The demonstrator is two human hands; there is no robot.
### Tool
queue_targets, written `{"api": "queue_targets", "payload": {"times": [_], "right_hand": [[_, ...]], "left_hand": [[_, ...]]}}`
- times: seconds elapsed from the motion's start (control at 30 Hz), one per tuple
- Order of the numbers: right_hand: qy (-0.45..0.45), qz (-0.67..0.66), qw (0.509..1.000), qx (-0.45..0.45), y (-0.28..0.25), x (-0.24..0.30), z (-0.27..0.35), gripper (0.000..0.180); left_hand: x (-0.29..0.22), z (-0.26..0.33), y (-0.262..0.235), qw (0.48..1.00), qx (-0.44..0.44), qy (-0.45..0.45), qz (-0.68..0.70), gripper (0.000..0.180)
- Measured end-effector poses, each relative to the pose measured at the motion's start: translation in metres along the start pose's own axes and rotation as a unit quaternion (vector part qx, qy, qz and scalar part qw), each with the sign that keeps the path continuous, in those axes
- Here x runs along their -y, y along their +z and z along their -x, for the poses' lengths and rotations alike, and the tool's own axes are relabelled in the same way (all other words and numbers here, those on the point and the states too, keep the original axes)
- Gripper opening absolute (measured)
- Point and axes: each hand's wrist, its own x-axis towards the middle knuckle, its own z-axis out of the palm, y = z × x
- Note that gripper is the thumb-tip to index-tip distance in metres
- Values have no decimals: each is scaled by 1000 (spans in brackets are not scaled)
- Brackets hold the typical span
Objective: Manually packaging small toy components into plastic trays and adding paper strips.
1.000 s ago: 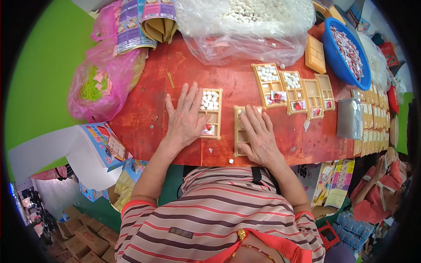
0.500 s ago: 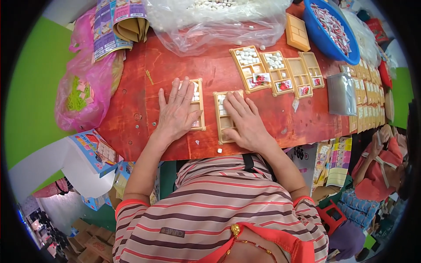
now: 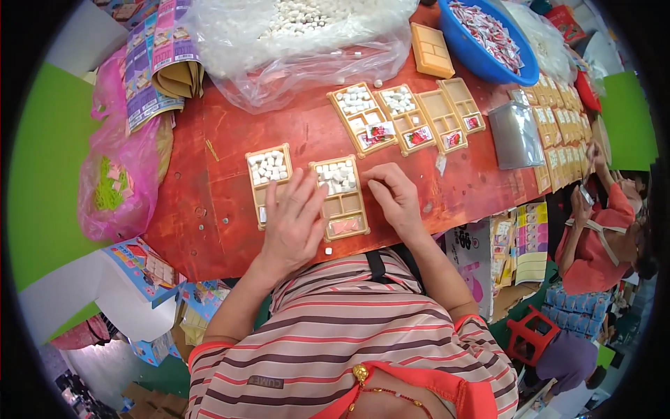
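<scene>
My left hand lies with straight fingers across the gap between two tan compartment trays, covering the right part of the left tray and touching the left side of the right tray. Small white pieces fill the top compartment of the right tray. Its middle cells look bare, and a pinkish packet lies in the bottom one. White pieces also fill the left tray's top. Beside the right tray's right edge, my right hand has curled fingers; its fingertips are hidden.
Several similar trays stand at the back right, near a blue basin of small packets. A clear plastic bag of white pieces lies behind. At left are a pink bag and printed sheets. One white piece lies near the front edge.
My hands have lifted off the tray tops. The left moved right, over the gap between the trays; the right slid off the right tray, its fingers curling. The whole view has shifted.
</scene>
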Motion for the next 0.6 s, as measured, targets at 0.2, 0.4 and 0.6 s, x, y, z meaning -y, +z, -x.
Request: {"api": "queue_targets", "payload": {"times": [0.2,0.4,0.6], "right_hand": [[-201,310,929,25,16,5,-11,19],[-235,367,900,29,25,5,-13,22],[-245,392,887,20,25,3,-14,22]], "left_hand": [[-7,2,18,999,15,0,-52,49],[-4,-7,28,993,4,-40,-107,56],[1,-12,34,990,33,-54,-129,58]]}}
